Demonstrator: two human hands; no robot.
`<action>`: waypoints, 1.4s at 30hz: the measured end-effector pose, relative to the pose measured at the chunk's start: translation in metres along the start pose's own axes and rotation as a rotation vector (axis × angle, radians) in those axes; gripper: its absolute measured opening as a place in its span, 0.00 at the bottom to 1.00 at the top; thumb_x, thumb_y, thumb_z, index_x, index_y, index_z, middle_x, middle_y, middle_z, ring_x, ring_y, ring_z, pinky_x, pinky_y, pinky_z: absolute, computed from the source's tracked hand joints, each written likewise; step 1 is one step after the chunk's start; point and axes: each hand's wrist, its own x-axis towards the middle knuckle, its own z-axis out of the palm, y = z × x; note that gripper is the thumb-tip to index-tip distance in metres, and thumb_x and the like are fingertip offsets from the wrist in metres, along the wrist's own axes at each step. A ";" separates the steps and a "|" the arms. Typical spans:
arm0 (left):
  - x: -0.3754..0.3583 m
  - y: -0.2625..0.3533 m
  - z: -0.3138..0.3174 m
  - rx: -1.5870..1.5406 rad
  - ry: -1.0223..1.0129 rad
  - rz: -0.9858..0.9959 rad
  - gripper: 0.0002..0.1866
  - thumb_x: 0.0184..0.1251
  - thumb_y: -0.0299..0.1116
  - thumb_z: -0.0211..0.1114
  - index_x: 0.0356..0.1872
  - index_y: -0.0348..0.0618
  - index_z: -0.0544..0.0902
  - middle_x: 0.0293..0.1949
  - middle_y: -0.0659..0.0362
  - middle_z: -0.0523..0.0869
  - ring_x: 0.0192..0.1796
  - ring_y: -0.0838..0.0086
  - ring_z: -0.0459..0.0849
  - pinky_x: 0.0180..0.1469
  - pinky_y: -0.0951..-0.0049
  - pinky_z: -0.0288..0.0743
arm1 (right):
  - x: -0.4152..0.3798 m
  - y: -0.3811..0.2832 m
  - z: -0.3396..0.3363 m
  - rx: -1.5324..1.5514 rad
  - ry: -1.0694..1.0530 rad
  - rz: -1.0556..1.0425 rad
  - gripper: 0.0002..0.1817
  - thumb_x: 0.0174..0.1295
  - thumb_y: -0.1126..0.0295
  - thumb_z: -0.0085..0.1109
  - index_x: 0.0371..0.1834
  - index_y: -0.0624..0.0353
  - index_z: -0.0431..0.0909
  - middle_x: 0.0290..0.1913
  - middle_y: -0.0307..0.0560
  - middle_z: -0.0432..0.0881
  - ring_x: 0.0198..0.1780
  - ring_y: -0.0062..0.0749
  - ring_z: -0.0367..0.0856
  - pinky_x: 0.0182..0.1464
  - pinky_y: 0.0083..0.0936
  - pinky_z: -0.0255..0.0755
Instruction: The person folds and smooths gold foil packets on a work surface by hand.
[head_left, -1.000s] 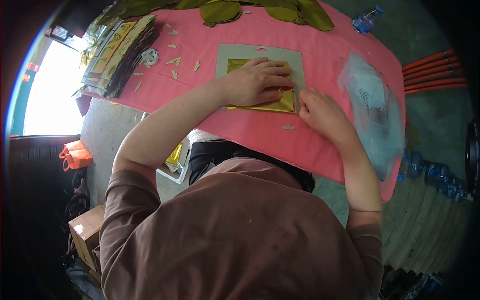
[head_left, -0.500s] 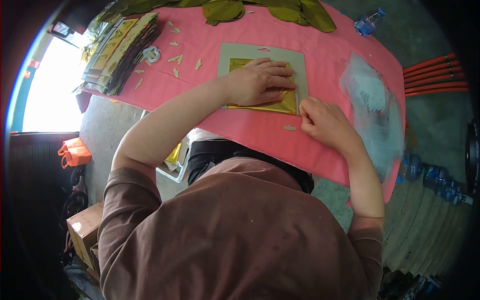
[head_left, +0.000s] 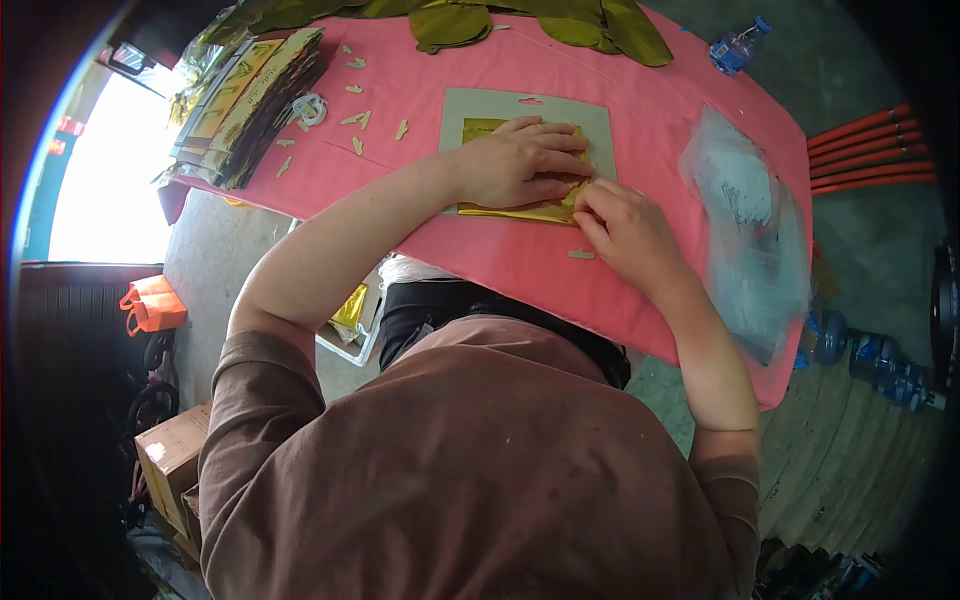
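A grey card [head_left: 457, 107] with a hanging slot at its top edge lies on the pink tabletop [head_left: 400, 70]. On the card rests a flat gold packet [head_left: 500, 211]. My left hand [head_left: 525, 165] lies over the packet, palm down, fingers spread and pointing right. The fingers of my right hand [head_left: 620, 220] are bent together at the packet's lower right corner; what they hold, if anything, is hidden. A small pale cut-out piece [head_left: 581, 254] lies just below that hand.
Several pale cut-out pieces [head_left: 402, 129] lie left of the card. Stacked printed cards [head_left: 240, 110] stand at the table's left. Clear plastic bags [head_left: 745, 230] lie on the right, a bottle [head_left: 735, 50] behind them. Green-gold sheets [head_left: 450, 25] line the far edge.
My right hand has moved left and slightly up, from the card's right edge onto the packet's lower right corner. My left hand stays spread on the packet.
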 end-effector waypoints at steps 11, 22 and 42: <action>0.003 -0.003 -0.003 -0.074 -0.054 -0.019 0.20 0.66 0.39 0.57 0.59 0.52 0.76 0.65 0.52 0.68 0.71 0.59 0.58 0.71 0.54 0.47 | -0.018 -0.004 0.003 -0.203 0.123 -0.439 0.08 0.47 0.75 0.61 0.28 0.58 0.71 0.31 0.46 0.73 0.37 0.42 0.74 0.41 0.35 0.67; 0.004 -0.003 -0.003 -0.090 -0.085 -0.080 0.21 0.64 0.34 0.58 0.60 0.55 0.75 0.67 0.54 0.66 0.72 0.62 0.56 0.72 0.54 0.45 | 0.014 -0.024 0.025 -0.145 0.173 -0.252 0.06 0.51 0.72 0.61 0.30 0.58 0.73 0.28 0.45 0.75 0.35 0.40 0.76 0.39 0.34 0.68; 0.003 -0.002 -0.006 -0.079 -0.080 -0.014 0.20 0.67 0.39 0.56 0.60 0.52 0.75 0.66 0.51 0.66 0.71 0.59 0.57 0.71 0.55 0.45 | -0.005 -0.028 0.021 -0.385 0.128 -0.575 0.07 0.50 0.72 0.53 0.31 0.59 0.78 0.27 0.41 0.71 0.31 0.34 0.72 0.35 0.27 0.66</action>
